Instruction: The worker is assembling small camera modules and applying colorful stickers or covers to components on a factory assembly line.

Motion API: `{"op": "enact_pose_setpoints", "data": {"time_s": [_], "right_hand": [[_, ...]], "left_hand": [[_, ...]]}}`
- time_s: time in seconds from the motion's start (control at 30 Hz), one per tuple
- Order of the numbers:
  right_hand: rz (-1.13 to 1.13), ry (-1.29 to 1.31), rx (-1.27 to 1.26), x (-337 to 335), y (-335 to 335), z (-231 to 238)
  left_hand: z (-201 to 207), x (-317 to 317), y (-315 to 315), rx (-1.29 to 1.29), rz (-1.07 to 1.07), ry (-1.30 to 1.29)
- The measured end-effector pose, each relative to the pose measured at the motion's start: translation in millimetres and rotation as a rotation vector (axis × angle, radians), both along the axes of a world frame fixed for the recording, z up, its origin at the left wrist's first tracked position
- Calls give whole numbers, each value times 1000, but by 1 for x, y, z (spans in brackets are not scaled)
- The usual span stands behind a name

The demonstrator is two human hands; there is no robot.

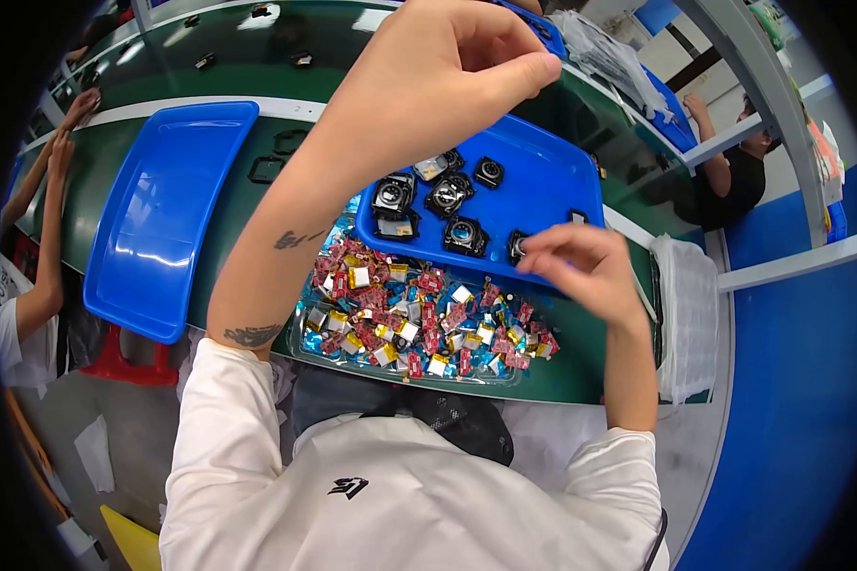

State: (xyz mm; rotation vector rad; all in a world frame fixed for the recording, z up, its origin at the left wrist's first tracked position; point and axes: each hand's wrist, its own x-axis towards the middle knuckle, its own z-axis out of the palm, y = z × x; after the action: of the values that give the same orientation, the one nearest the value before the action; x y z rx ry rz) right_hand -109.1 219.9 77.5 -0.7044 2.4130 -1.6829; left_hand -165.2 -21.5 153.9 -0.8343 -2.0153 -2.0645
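My left hand (448, 71) is raised high over the far side of a blue tray (543, 171). Its fingers are curled and the thumb tip is close to them; whatever they may hold is hidden. At the tray's near edge, the fingertips of my right hand (586, 271) close on a small black watch case (516, 246). Several other black watch cases (464, 235) with round centres lie in the tray. Below, a clear plastic tray (305, 350) holds a heap of small red circuit boards (431, 328) with silver and yellow battery cells (359, 277).
Another blue tray (162, 219) lies on the green table to the left, beside black frames (269, 169). Stacked clear plastic trays (687, 319) stand right. A conveyor (238, 57) carries small parts behind. Co-workers' arms (52, 181) show left; another person (738, 171) sits right.
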Motion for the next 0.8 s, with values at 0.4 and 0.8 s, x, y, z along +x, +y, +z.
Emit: {"op": "enact_pose_setpoints", "data": {"time_s": [0.4, 0.8], "right_hand": [[-1, 484, 848, 29, -62, -42], [-222, 678, 460, 17, -32, 4]], "left_hand": [[-20, -6, 17, -244, -32, 237], [-24, 5, 16, -842, -293, 314]]}}
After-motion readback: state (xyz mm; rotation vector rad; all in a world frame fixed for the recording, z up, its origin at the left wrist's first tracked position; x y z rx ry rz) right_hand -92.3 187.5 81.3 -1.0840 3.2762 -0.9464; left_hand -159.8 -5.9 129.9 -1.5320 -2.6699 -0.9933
